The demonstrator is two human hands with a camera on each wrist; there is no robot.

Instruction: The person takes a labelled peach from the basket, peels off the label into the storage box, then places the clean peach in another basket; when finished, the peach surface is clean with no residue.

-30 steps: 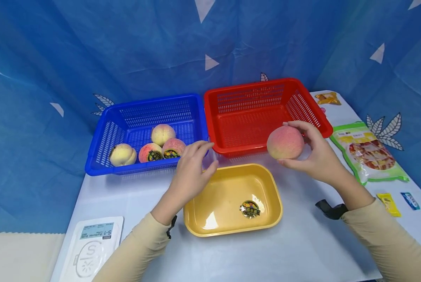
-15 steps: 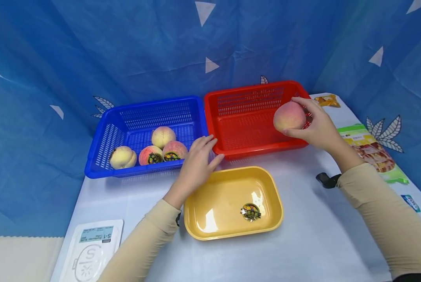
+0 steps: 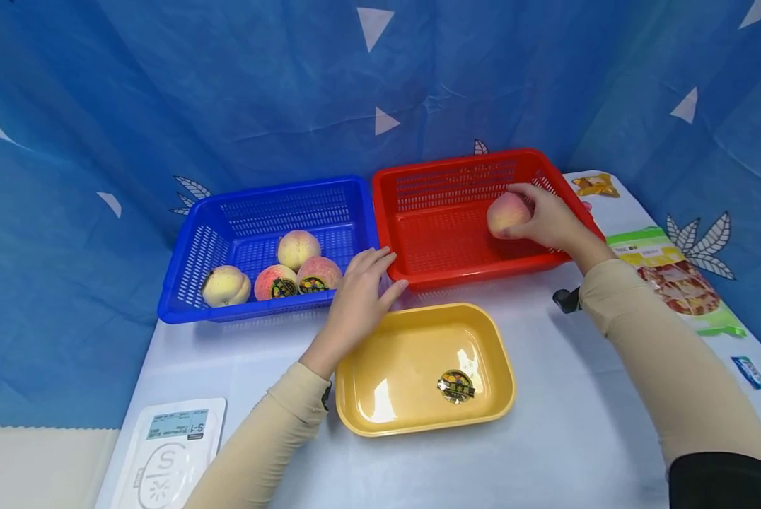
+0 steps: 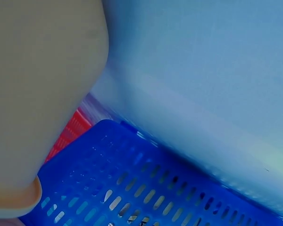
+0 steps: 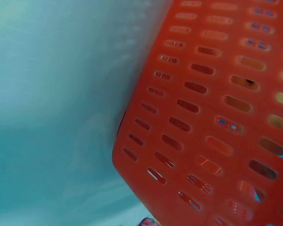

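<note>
My right hand [image 3: 549, 218] reaches over the right side of the red basket [image 3: 457, 272] and grips a pink and yellow peach [image 3: 506, 215] inside it. Thumb and fingers lie on either side of the fruit. My left hand [image 3: 363, 293] holds nothing; its relaxed fingers rest near where the red basket meets the blue basket [image 3: 272, 187]. Several peaches sit in the blue one, among them a pale peach [image 3: 225, 285] at its left end. In the right wrist view the slotted red wall [image 5: 203, 117] fills the right half.
A yellow tray [image 3: 425, 427] with a round dark sticker [image 3: 456, 387] stands in front of the baskets. A white box [image 3: 167, 452] lies at front left. On the right are a green-edged food bag [image 3: 680, 283], a small blue packet [image 3: 749, 372] and a golden wrapper [image 3: 595, 185].
My right hand has carried the peach from in front of the red basket, away from me and down into it. My left hand has shifted slightly right.
</note>
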